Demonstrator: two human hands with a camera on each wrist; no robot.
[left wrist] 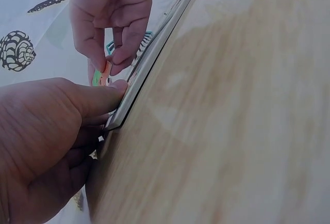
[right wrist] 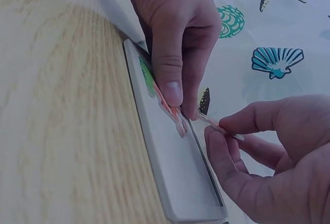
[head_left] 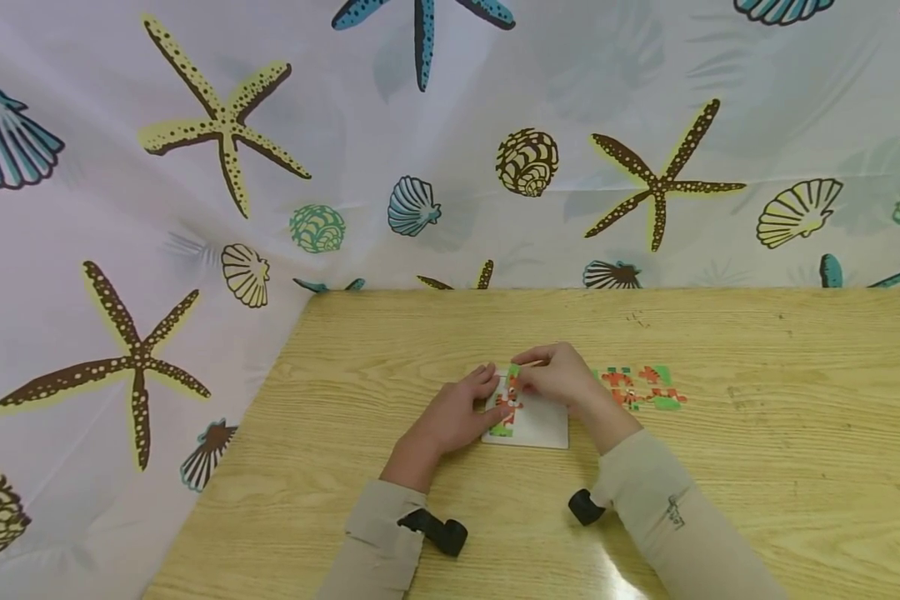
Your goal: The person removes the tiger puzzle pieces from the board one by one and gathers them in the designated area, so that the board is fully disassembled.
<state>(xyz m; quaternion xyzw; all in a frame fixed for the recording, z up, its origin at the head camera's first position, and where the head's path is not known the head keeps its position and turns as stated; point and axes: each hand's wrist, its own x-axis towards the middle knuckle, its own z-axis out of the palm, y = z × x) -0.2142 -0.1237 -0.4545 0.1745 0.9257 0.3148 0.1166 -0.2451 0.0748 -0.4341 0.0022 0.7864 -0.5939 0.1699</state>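
A shallow white puzzle tray [head_left: 543, 423] lies on the table, with green and orange jigsaw pieces [head_left: 502, 429] along its left side. My left hand [head_left: 450, 417] holds the tray's left edge, its thumb on those pieces and its fingers along the outside. In the right wrist view the left thumb [right wrist: 171, 79] presses a piece flat. My right hand [head_left: 562, 379] pinches a jigsaw piece [right wrist: 229, 131] between thumb and fingertips near the tray's far left corner. Seen from the left wrist, that piece [left wrist: 102, 75] shows green and orange and is held tilted.
Several loose jigsaw pieces [head_left: 667, 398] in orange and green lie to the right of the tray, partly behind the right hand. The wooden table [head_left: 330, 375] meets a curtain [head_left: 465, 250] printed with shells and starfish at the back and left.
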